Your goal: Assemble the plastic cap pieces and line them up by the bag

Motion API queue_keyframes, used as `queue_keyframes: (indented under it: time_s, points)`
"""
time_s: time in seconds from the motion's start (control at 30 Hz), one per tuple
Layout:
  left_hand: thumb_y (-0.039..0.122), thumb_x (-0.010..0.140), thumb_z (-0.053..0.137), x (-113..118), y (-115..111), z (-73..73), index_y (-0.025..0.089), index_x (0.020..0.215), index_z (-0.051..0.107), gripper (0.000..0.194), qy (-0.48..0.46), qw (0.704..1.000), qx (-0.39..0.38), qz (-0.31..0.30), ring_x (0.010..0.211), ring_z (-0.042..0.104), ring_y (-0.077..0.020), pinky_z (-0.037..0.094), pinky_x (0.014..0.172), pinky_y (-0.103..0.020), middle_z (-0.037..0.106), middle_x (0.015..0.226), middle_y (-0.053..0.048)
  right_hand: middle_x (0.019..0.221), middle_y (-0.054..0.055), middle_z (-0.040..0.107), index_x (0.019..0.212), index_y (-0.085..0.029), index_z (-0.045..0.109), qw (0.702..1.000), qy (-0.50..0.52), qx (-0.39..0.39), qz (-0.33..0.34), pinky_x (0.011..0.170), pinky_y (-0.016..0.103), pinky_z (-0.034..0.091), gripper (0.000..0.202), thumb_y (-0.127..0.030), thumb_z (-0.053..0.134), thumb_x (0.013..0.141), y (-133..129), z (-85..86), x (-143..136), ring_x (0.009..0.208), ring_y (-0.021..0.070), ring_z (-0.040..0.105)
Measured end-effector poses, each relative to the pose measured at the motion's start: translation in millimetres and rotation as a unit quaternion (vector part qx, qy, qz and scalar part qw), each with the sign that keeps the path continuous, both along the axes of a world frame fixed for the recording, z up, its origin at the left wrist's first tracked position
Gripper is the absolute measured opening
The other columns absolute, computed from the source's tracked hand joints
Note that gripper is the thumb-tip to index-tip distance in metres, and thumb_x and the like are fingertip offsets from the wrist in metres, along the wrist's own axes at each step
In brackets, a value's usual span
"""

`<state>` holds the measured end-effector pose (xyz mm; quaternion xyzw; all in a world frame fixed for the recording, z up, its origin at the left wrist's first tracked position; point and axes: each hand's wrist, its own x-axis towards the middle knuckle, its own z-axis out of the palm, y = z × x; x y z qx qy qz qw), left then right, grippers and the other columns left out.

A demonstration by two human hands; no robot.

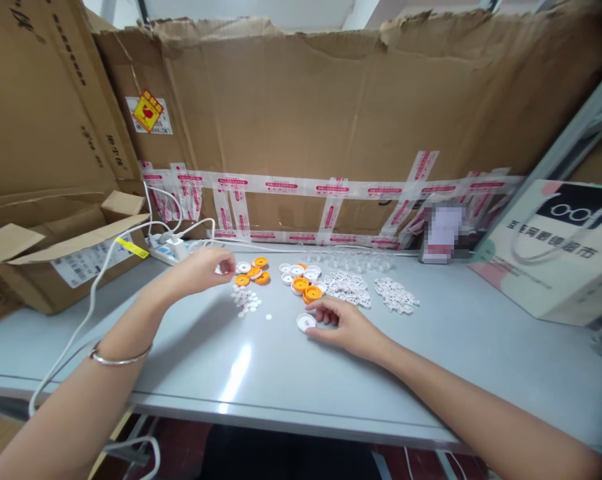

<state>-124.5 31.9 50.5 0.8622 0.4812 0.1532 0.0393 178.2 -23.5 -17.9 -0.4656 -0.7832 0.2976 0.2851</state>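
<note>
My left hand (208,270) is raised at the left of the small parts, its fingers curled together; what they hold, if anything, is too small to tell. Beside it lie orange and white round caps (259,277), with a pile of small white discs (245,300) below them. My right hand (338,323) grips the edge of a white round cap (306,323) between thumb and fingers, low over the table. Just behind it is a second group of orange and white caps (301,285). One loose white disc (269,317) lies between my hands.
White lacy pieces (348,288) and clear parts (353,260) lie on the grey table (261,387). An open cardboard box (55,250), cables and a power strip (165,252) stand left. A paper bag (551,253) stands right, large cardboard (291,120) behind.
</note>
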Motion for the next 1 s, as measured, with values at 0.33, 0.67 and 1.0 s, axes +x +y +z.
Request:
queue_keyframes:
  time_s: [0.33, 0.67, 1.0]
  points:
    - [0.014, 0.075, 0.056, 100.4, -16.9, -35.3, 0.016, 0.076, 0.061, 0.006, -0.097, 0.966, -0.003, -0.239, 0.069, 0.058, -0.0112, 0.042, 0.067, -0.021, 0.065, 0.073, 0.000, 0.076, 0.001, 0.056, 0.089, -0.018, 0.067, 0.998, -0.015, 0.056, 0.000, 0.062, 0.024, 0.039, 0.024, -0.030, 0.067, 0.069, 4.6, -5.3, -6.8, 0.066, 0.0121, 0.048]
    - [0.016, 0.078, 0.055, 100.8, -15.9, -62.8, 0.016, 0.079, 0.060, 0.005, -0.147, 0.955, -0.024, -0.255, 0.069, 0.058, -0.0108, 0.043, 0.064, -0.019, 0.064, 0.077, -0.002, 0.073, 0.001, 0.053, 0.090, -0.018, 0.068, 0.997, -0.006, 0.077, 0.015, 0.061, 0.024, 0.040, 0.027, -0.033, 0.070, 0.068, 10.0, -12.3, -4.4, 0.066, 0.0118, 0.049]
    - [0.019, 0.082, 0.053, 102.9, -18.0, -65.8, 0.016, 0.079, 0.061, 0.009, -0.182, 0.948, -0.002, -0.260, 0.069, 0.057, -0.0106, 0.043, 0.066, -0.020, 0.065, 0.077, -0.002, 0.073, 0.001, 0.053, 0.090, -0.017, 0.068, 0.998, 0.007, 0.062, 0.015, 0.062, 0.024, 0.040, 0.030, -0.034, 0.072, 0.066, 12.4, -15.4, -5.2, 0.066, 0.0118, 0.050]
